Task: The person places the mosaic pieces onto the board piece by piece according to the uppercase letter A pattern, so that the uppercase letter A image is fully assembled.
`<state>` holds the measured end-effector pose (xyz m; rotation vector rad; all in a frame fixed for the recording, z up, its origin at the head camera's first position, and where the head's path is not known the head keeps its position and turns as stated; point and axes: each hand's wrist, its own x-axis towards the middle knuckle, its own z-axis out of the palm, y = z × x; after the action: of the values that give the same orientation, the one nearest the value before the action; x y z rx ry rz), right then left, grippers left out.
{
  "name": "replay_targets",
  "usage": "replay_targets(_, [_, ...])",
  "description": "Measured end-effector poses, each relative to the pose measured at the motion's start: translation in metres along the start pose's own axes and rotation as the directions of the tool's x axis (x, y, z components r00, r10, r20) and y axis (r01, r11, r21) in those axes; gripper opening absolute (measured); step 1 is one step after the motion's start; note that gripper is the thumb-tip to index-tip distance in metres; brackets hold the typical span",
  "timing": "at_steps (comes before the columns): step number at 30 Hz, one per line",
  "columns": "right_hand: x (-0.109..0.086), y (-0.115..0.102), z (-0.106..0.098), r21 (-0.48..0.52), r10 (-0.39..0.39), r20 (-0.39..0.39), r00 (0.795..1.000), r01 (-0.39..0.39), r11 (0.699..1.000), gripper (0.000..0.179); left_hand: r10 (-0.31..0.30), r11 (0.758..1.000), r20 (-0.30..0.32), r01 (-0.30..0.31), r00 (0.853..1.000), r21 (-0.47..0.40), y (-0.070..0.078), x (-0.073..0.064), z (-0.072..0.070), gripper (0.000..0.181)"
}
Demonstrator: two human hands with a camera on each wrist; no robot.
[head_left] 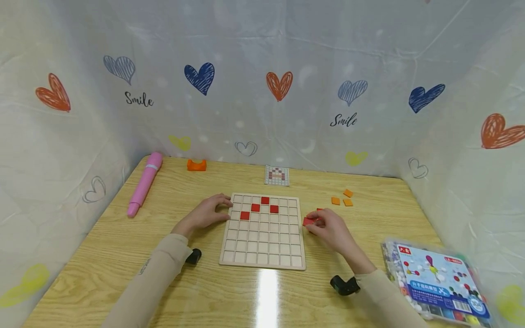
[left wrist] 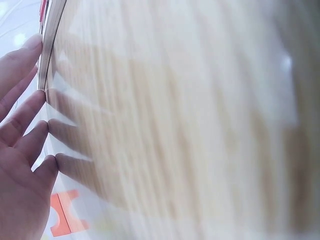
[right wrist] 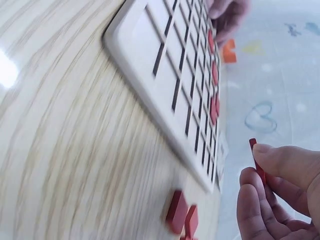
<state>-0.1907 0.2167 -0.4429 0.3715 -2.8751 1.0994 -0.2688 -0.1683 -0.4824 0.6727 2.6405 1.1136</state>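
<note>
A pale wooden grid board (head_left: 262, 237) lies on the table, with several red square tiles (head_left: 255, 207) set in its upper cells. My left hand (head_left: 210, 211) rests at the board's left edge, its fingers loosely bent; in the left wrist view the fingertips (left wrist: 35, 42) touch the rim and tabletop. To the right of the board, my right hand (head_left: 329, 230) pinches a red tile (right wrist: 258, 165) between thumb and fingers, held on edge above the table. More red tiles (right wrist: 177, 211) lie beneath it beside the board, partly hidden by the hand in the head view.
A pattern card (head_left: 276, 176) lies behind the board. Several orange tiles (head_left: 347, 202) sit at the back right. A boxed molecule model set (head_left: 443, 282) is at the front right. At the back left are a pink wand-shaped object (head_left: 145, 184) and an orange notched block (head_left: 197, 165).
</note>
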Motion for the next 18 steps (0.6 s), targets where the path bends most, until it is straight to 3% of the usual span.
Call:
replay_targets(6, [0.011,-0.017,0.01,0.064,-0.045,0.001,0.999,0.045,0.997,0.025,0.001,1.0,0.002,-0.001,1.0,-0.002,-0.002,0.0,0.0,0.036])
replay_targets(18, [0.028,-0.036,0.025,0.129,-0.011,0.048,0.999,0.004,0.992,0.027,0.0,1.0,0.0,0.0,1.0,0.006,0.0,0.0,-0.001,0.037])
